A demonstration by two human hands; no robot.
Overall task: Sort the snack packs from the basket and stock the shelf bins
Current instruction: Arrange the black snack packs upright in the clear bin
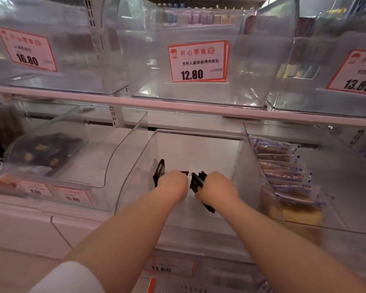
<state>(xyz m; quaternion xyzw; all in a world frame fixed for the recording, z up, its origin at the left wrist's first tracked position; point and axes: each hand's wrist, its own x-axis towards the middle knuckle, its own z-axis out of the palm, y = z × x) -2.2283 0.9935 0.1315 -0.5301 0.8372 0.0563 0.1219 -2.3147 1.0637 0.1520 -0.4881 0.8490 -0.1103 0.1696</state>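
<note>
A white sleeve cuff [72, 278] on the left arm sits nearest the lens, and both bare forearms reach forward into a clear plastic shelf bin [199, 144] on the lower shelf. The left hand [173, 183] is curled round a small black snack pack [159, 172], which stands on edge and sticks out to the left of that grip. The right hand [217, 187] is clenched on a bundle of black snack packs [199, 181]; their ends fan out on the inner side of its grip, and one tail pokes out below the wrist. The two grips are close together, low inside the bin, with only a narrow gap between them. Just right of the right grip, behind the bin's clear wall, a row of blue-and-white wrapped cake packs [283, 176] leans in the neighbouring bin. Well left of the left grip, another clear bin holds dark packs with yellow marks [42, 153], blurred. Above both grips, past the pale shelf rail [178, 106], stand upper clear bins bearing red-bordered price cards: 12.80 [198, 62] straight above, 16.80 [28, 49] up to the left, 13.80 [359, 75] up to the right.
</note>
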